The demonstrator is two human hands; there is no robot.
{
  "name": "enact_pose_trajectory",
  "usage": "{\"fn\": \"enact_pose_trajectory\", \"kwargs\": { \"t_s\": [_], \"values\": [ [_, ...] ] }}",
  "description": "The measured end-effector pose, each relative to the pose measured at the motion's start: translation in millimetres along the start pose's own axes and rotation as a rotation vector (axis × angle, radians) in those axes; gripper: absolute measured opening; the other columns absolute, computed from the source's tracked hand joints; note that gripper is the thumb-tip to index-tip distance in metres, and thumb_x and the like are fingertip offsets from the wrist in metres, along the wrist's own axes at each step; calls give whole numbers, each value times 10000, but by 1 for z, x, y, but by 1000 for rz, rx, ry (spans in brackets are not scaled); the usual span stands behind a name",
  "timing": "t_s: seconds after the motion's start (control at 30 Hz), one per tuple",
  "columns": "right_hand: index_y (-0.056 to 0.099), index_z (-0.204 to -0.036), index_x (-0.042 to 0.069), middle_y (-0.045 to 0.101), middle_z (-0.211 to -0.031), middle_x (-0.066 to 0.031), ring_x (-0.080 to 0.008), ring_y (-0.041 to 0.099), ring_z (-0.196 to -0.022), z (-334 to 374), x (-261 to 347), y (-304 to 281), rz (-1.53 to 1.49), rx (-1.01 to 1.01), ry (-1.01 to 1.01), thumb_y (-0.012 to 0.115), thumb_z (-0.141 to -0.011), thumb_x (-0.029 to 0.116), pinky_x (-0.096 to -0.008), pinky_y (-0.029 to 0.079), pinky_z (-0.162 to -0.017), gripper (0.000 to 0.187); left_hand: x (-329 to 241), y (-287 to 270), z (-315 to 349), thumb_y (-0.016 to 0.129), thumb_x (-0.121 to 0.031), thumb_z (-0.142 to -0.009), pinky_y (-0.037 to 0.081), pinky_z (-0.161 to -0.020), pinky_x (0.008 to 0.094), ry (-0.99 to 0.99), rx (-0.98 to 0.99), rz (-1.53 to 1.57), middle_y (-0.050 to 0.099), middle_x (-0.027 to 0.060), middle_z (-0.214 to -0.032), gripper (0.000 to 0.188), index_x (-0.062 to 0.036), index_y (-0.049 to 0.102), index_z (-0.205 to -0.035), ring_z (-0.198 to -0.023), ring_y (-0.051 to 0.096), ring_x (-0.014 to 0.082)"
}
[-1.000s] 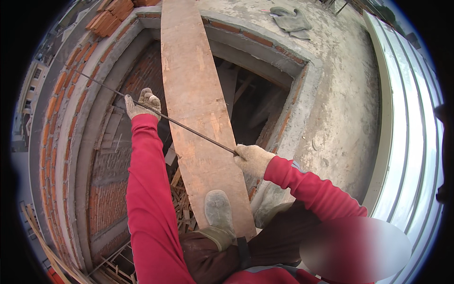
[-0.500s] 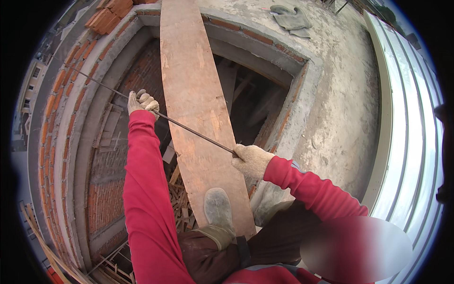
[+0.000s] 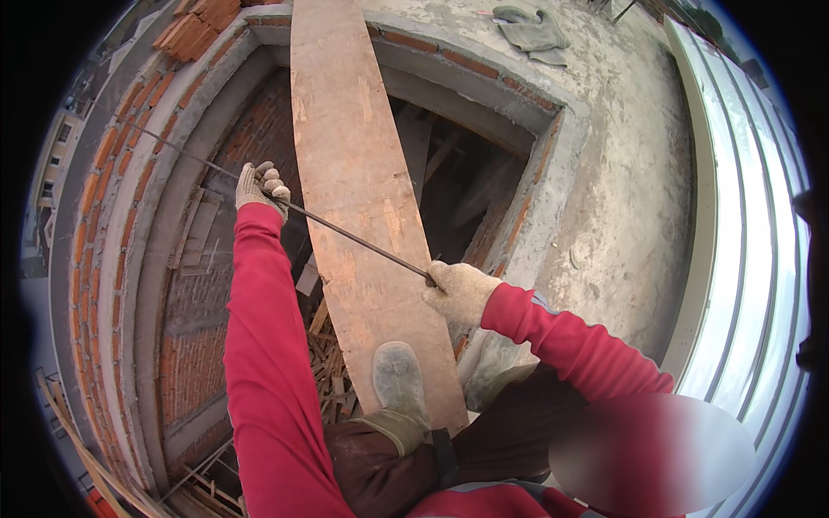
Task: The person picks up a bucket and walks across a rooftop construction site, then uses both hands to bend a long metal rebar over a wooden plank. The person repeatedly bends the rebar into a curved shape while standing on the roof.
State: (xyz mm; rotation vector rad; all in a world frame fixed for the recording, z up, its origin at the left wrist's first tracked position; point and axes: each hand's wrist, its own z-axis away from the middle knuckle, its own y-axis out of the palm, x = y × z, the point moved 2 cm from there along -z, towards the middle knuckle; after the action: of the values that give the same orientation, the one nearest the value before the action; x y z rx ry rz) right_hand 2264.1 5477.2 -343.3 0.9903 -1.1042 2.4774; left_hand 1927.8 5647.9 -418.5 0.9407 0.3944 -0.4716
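Observation:
A long thin dark metal rod slants across the view from the upper left down to my right hand. My right hand, in a pale knitted glove, is closed around its near end. Farther along, my left hand, in a similar glove, has curled fingers around the rod, with the palm turned partly upward. Beneath the rod lies a wide wooden plank bridging a brick-edged opening. One dusty boot stands on the plank; my other boot is by the opening's right edge.
The opening drops deep, with loose wood scraps visible below. Its brick wall runs along the left, with stacked bricks at the far corner. A grey cloth lies on the concrete slab. Corrugated metal sheeting borders the right.
My left hand has shifted very slightly, and its fingers look a little looser around the rod. My right hand and the boots stay in place.

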Motion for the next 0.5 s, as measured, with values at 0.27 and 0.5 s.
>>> {"fn": "enact_pose_trajectory", "kwargs": {
  "t_s": [0.27,0.5],
  "values": [
    [576,-929,-68,636,-845,-270,-411,628,-857,-8,-2,-3,-19,45,82,502,-857,233,-464,494,-760,318,10,5,44,552,-432,-922,581,-544,348,-378,133,-784,651,95,-800,389,-47,608,-937,-679,669,240],
    [584,-946,-78,640,-854,-273,-407,636,-850,-11,-1,-3,7,63,81,501,-853,241,-455,499,-764,343,7,-7,51,565,-407,-924,542,-531,339,-484,265,-788,637,81,-781,369,-45,613,-969,-643,637,218]
  ]
}}
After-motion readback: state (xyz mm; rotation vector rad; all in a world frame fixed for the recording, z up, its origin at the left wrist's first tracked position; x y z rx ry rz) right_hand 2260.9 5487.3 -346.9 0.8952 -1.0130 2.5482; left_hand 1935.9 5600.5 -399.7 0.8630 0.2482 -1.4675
